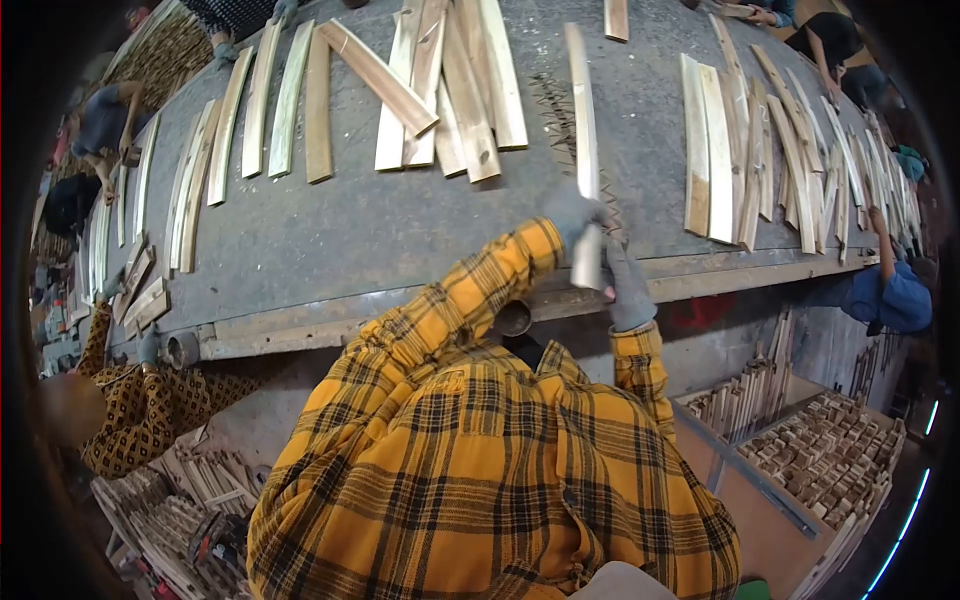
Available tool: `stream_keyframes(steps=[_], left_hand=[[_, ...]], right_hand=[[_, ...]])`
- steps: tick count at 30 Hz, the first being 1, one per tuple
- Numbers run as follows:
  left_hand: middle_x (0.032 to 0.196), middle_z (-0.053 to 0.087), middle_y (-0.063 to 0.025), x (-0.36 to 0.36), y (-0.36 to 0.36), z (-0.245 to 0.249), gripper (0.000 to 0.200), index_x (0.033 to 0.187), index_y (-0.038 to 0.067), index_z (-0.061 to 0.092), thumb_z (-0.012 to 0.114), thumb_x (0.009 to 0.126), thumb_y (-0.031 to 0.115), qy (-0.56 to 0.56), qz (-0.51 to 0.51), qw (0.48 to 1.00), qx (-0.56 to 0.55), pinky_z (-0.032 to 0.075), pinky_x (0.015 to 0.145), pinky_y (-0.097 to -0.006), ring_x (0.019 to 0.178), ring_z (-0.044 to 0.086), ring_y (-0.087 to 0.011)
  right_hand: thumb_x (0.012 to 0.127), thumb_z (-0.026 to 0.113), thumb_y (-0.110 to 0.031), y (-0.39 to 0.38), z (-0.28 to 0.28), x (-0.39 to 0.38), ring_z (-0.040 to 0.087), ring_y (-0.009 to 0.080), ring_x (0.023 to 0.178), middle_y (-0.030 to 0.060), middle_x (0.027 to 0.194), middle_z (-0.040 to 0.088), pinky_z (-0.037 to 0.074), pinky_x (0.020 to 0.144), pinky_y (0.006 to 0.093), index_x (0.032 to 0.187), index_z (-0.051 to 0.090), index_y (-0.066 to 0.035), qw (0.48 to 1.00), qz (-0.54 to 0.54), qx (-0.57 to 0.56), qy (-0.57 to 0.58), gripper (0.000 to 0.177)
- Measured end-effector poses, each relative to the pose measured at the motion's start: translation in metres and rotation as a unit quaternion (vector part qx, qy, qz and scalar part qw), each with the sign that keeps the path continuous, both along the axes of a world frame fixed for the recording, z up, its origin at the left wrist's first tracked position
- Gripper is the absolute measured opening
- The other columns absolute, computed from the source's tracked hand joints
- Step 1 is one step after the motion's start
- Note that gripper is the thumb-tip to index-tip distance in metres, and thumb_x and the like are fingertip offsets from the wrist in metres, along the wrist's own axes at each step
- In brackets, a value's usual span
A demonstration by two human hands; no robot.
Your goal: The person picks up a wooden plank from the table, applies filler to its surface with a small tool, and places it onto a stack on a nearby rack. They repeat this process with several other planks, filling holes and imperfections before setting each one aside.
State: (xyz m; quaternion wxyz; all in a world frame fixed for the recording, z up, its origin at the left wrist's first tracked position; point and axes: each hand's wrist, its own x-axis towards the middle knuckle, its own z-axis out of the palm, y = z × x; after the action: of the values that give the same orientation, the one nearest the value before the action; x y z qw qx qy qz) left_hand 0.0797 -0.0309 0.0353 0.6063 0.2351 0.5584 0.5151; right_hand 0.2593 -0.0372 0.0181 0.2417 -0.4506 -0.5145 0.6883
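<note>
A long pale wooden strip [582,110] stretches from the table surface [480,235] back toward its front edge, blurred by motion. My left hand [574,216], in a grey glove, is closed around the strip near its lower end. My right hand [627,288], also gloved, is just right of that end; its fingers are blurred, and whether they grip anything is unclear. Rusty zigzag metal pieces [556,120] lie on the table beside and partly under the strip.
Loose strips [455,110] lie across the table's far left, and more strips [718,160] on the right. People work around the table, one in a patterned garment [165,410] at the left, one in blue [888,295] at the right. Stacked wood pieces [825,455] stand below right.
</note>
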Motion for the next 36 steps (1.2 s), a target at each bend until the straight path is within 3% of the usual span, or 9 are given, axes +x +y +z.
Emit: stream_keyframes(steps=[4,7,11,15,18,19,29,32,36], left_hand=[[0.08,0.06,-0.0152,-0.072,-0.064,-0.027,0.055,0.127,-0.005,0.038,0.057,0.076,-0.004,-0.06,-0.051,0.997,0.004,0.056,0.059,-0.0308,0.063,0.061,-0.02],[0.086,0.062,-0.0162,-0.111,-0.118,-0.029,0.051,0.127,-0.005,0.036,0.056,0.082,0.006,-0.19,-0.071,0.976,-0.079,0.056,0.06,-0.0308,0.064,0.063,-0.0207],[0.082,0.062,-0.0134,-0.126,-0.17,-0.026,0.048,0.123,-0.007,0.039,0.059,0.085,0.012,-0.226,-0.069,0.962,-0.139,0.054,0.056,-0.0305,0.062,0.061,-0.0187],[0.076,0.059,-0.0097,-0.121,-0.183,-0.049,0.051,0.128,0.003,0.045,0.063,0.081,0.01,0.168,-0.14,0.967,-0.131,0.049,0.05,-0.0302,0.058,0.057,-0.015],[0.098,0.063,-0.0193,-0.111,-0.198,-0.04,0.057,0.134,0.015,0.041,0.058,0.081,0.022,0.409,-0.194,0.88,-0.142,0.051,0.075,-0.0392,0.085,0.064,-0.031],[0.1,0.063,-0.0193,-0.11,-0.2,-0.035,0.057,0.135,0.017,0.041,0.058,0.08,0.023,0.414,-0.204,0.874,-0.15,0.05,0.078,-0.0401,0.088,0.063,-0.0325],[0.1,0.063,-0.0213,-0.109,-0.212,-0.029,0.056,0.133,0.016,0.043,0.058,0.079,0.024,0.451,-0.238,0.845,-0.159,0.048,0.084,-0.0418,0.094,0.061,-0.0356],[0.1,0.063,-0.0216,-0.111,-0.21,-0.018,0.056,0.133,0.015,0.043,0.058,0.079,0.024,0.44,-0.253,0.845,-0.17,0.048,0.084,-0.0417,0.094,0.06,-0.036],[0.098,0.063,-0.0226,-0.112,-0.213,-0.016,0.058,0.134,0.015,0.041,0.058,0.08,0.025,0.392,-0.232,0.877,-0.152,0.048,0.083,-0.0415,0.092,0.061,-0.0372]], right_hand=[[0.09,0.054,-0.018,0.004,0.023,0.014,0.052,0.0149,0.064,0.0056,0.077,0.055,0.044,0.059,0.0264,0.118,0.058,-0.008,0.952,0.098,0.19,-0.22,0.031],[0.085,0.059,-0.016,-0.007,0.043,0.004,0.055,0.0206,0.066,0.0082,0.076,0.055,0.045,0.061,0.0312,0.108,0.064,-0.013,0.926,0.127,0.275,-0.224,0.024],[0.08,0.061,-0.011,-0.036,0.087,-0.028,0.056,0.0335,0.077,0.0148,0.087,0.055,0.045,0.068,0.0397,0.099,0.067,-0.013,0.781,0.231,0.44,-0.378,0.019],[0.083,0.054,-0.014,-0.061,0.093,-0.051,0.058,0.033,0.082,0.0144,0.089,0.056,0.047,0.07,0.0424,0.097,0.067,-0.017,0.685,0.363,0.418,-0.473,0.019],[0.082,0.054,-0.014,-0.08,0.079,-0.071,0.061,0.0338,0.084,0.0148,0.089,0.059,0.049,0.071,0.0426,0.095,0.068,-0.017,0.636,0.405,0.342,-0.561,0.019],[0.078,0.058,-0.011,-0.083,0.08,-0.08,0.065,0.0334,0.084,0.0159,0.09,0.066,0.054,0.068,0.0402,0.089,0.067,-0.001,0.618,0.443,0.339,-0.554,0.017],[0.079,0.061,-0.013,-0.106,0.051,-0.092,0.066,0.0299,0.087,0.0137,0.09,0.067,0.053,0.071,0.0386,0.092,0.069,-0.005,0.652,0.417,0.289,-0.564,0.018],[0.079,0.061,-0.025,-0.103,0.043,-0.075,0.063,0.034,0.077,0.0109,0.084,0.066,0.05,0.067,0.0409,0.093,0.07,-0.014,0.705,0.388,0.294,-0.516,0.02],[0.077,0.066,-0.017,-0.088,0.059,-0.054,0.062,0.0198,0.064,0.0094,0.072,0.066,0.048,0.054,0.0322,0.087,0.071,-0.005,0.844,0.325,0.165,-0.393,0.016]])
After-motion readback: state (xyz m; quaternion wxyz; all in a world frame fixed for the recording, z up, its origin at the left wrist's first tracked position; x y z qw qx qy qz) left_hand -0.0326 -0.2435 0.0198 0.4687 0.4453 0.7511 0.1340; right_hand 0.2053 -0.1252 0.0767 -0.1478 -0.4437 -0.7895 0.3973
